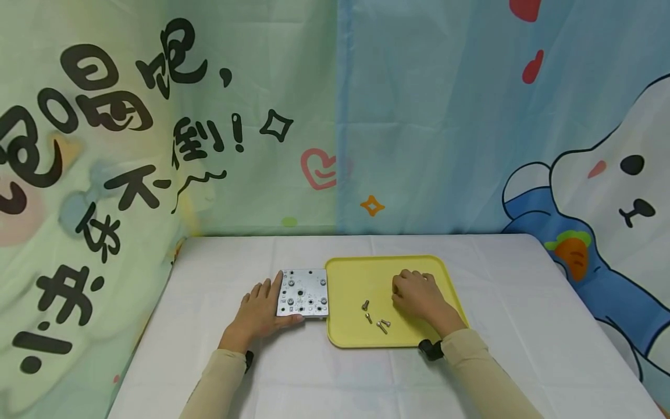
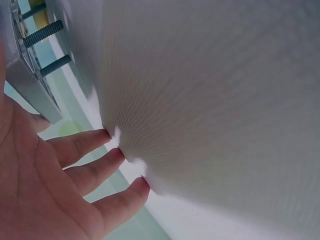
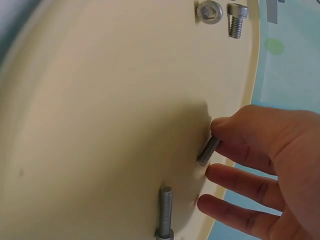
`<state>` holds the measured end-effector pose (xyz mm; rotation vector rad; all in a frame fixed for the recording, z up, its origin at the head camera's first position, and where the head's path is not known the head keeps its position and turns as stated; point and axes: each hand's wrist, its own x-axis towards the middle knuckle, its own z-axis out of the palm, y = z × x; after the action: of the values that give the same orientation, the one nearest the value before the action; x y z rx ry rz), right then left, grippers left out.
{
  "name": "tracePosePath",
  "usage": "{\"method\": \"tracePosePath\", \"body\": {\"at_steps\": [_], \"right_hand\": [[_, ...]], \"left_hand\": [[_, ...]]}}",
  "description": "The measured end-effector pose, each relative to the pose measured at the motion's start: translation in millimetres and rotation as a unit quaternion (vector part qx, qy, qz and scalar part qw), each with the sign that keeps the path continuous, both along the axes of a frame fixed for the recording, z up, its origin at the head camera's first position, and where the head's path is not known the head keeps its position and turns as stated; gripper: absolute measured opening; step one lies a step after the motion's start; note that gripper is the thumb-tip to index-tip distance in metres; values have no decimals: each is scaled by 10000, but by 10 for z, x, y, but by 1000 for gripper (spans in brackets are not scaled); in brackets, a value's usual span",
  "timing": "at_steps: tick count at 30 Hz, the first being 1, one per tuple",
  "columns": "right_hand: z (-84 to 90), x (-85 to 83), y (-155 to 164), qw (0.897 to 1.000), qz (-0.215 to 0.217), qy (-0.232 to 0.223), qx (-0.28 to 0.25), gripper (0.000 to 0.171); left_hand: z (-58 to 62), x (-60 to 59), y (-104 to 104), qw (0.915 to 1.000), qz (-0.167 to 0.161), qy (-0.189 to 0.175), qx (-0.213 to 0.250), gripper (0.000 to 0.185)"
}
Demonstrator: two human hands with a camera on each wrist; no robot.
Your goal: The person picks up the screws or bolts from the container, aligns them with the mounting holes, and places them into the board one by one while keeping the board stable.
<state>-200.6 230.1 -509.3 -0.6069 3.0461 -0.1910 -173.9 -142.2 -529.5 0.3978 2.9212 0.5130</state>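
We see the left hand [image 1: 260, 312] lying flat, fingers spread, steadying the metal plate [image 1: 304, 293] at its left and near edges. Right of it, on the yellow tray [image 1: 356, 273], the right hand [image 1: 416, 294] pinches one screw [image 3: 208, 151]; loose screws [image 1: 374, 317] lie just left.

Metal plate [image 1: 303, 293] sits on the table [image 1: 220, 372], touching the tray's [image 1: 366, 267] left edge. Loose screws [image 1: 374, 317] lie in the tray, left of the right hand [image 1: 416, 294].
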Motion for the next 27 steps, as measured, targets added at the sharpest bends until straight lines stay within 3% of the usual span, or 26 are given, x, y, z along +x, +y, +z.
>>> {"method": "tracePosePath", "body": {"at_steps": [5,15,20,27], "right_hand": [[26,22,-7,9999,-76,-99,-29,8],[113,94,-22,9992,-108,242,-287,10],[133,128,-42,9955,124,642,-684,10],[214,171,-179,9882,528,849,-1161,9]], "left_hand": [[-1,4,-1,10000,15,-33,20,114],[-4,-12,-13,10000,-6,-78,-15,116],[-1,-19,-14,9999,23,-104,-9,116],[-6,-17,-4,9999,58,-141,34,116]]}}
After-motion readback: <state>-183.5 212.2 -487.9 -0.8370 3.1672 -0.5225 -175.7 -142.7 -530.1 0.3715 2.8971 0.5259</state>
